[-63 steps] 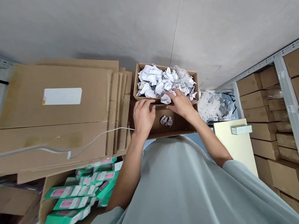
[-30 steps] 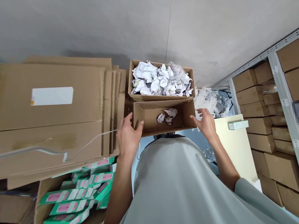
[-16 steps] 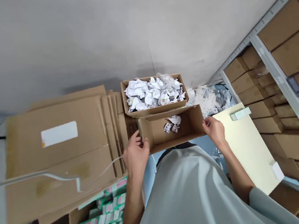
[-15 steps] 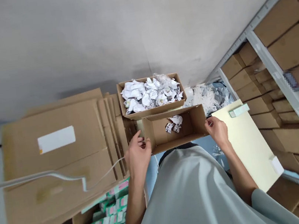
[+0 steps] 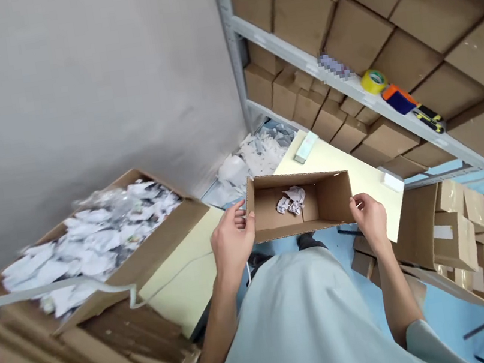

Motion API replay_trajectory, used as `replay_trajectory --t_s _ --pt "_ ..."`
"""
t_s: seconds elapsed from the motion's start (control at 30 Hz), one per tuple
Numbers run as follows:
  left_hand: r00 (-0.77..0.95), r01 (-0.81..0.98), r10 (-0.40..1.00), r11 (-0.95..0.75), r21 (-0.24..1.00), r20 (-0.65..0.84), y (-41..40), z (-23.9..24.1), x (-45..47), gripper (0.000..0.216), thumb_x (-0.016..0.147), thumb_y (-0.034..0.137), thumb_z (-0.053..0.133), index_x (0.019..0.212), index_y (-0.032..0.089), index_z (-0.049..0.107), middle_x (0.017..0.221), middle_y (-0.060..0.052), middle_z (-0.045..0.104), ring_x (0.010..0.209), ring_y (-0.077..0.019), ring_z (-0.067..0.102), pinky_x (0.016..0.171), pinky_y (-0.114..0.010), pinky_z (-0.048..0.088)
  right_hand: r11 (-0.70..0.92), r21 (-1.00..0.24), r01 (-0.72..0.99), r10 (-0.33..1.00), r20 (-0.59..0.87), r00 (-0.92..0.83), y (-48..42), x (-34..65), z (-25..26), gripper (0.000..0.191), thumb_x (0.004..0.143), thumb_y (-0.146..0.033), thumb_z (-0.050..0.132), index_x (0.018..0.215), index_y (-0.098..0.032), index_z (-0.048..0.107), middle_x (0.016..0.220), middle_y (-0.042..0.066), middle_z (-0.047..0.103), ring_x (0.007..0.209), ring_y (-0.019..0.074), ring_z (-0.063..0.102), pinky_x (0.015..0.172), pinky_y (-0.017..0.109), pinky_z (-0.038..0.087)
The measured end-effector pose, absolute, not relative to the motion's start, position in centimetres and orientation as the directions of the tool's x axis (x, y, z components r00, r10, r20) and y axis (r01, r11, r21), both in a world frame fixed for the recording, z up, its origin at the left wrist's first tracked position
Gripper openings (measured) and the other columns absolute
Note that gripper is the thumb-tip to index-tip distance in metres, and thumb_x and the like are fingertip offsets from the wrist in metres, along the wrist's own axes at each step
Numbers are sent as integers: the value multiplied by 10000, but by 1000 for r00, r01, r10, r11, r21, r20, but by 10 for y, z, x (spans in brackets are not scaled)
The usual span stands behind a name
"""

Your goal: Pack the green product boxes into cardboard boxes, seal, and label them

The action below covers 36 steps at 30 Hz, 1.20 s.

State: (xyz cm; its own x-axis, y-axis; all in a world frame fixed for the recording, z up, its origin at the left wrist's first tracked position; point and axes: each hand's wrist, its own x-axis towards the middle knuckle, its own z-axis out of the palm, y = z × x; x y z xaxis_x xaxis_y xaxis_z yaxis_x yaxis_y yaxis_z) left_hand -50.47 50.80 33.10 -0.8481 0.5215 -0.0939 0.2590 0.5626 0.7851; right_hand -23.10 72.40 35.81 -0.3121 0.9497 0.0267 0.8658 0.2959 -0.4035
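Between my two hands hangs an open cardboard box (image 5: 334, 199), held in front of my body above the floor. A few crumpled pieces of white paper (image 5: 292, 199) lie on its bottom. My left hand (image 5: 234, 240) grips the box's left end, thumb on the near corner and fingers along the outer side. My right hand (image 5: 370, 217) pinches the right end near its top edge. Close beyond the box is a pale yellow tabletop (image 5: 334, 161), with a small light-green box (image 5: 306, 147) and a white block (image 5: 391, 180) on it.
At the left stands a carton (image 5: 161, 251) full of crumpled paper, beside flattened cardboard (image 5: 90, 356). Metal shelving (image 5: 281, 48) on the right bears many brown boxes, yellow tape (image 5: 373, 82) and cutters (image 5: 428, 119). Paper scraps (image 5: 260, 154) heap in the corner. A large carton (image 5: 418, 234) holds smaller boxes.
My view has swung to the right, bringing the shelving and the large carton into sight. Both hands still hold the box, now over the floor beside the yellow tabletop.
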Motion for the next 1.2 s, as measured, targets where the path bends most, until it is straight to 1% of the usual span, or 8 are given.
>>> replay_trajectory --t_s 0.23,0.4,0.7,0.83,0.93,1.03,1.1,1.2 --pt "-729 372 669 564 737 -144 683 321 -439 308 880 422 658 1107 226 733 957 -53 817 766 -218 756 835 -355 631 65 -486 872 997 -3 -76 819 -127 327 418 960 -546 460 878 -220 711 811 86 773 694 244 689 692 329 421" --pt "-663 455 726 585 671 -184 783 307 -400 228 885 366 672 1074 245 714 956 -36 819 824 -228 783 862 -348 616 -59 -446 893 997 -74 29 878 -81 314 329 972 -443 513 918 -210 738 845 87 785 739 242 697 704 313 412" --pt "-559 542 784 593 596 -271 877 273 -389 213 914 330 645 1111 257 684 1084 -44 829 928 -246 799 929 -363 587 -171 -374 912 973 -209 97 942 -67 295 259 1031 -355 547 971 -206 751 887 77 803 795 242 722 690 293 366" --pt "-511 534 804 575 620 -305 889 252 -401 218 918 328 616 1112 241 662 1081 -69 821 891 -247 782 921 -374 592 -203 -359 911 959 -260 111 948 -77 290 274 1049 -368 534 992 -203 747 922 80 799 794 232 718 687 291 384" --pt "-471 469 829 526 710 -302 889 239 -416 311 947 456 623 1154 227 654 1137 -103 804 919 -255 773 908 -380 612 -197 -315 929 973 -180 145 951 -90 298 324 1049 -403 519 1098 -182 750 1046 116 786 821 238 710 689 301 406" --pt "-516 414 822 486 770 -241 892 228 -436 444 1002 543 572 1273 195 624 1319 -175 736 1107 -291 758 1001 -424 609 -116 -323 939 993 -24 114 961 -119 314 420 1050 -472 512 1220 -159 736 1165 154 759 892 266 710 715 324 453" --pt "-576 420 792 499 758 -202 897 217 -452 488 1022 500 563 1374 162 581 1421 -224 663 1289 -332 695 1130 -472 555 -6 -360 933 1000 25 16 972 -152 326 440 1065 -499 507 1242 -166 734 1183 155 750 931 275 713 755 344 493" --pt "-626 438 751 560 703 -208 910 196 -478 662 974 399 671 1524 99 457 1537 -285 551 1525 -391 510 1296 -532 398 186 -405 895 980 9 -199 990 -222 338 399 1092 -481 528 1287 -193 723 1213 136 736 923 257 719 800 354 532"
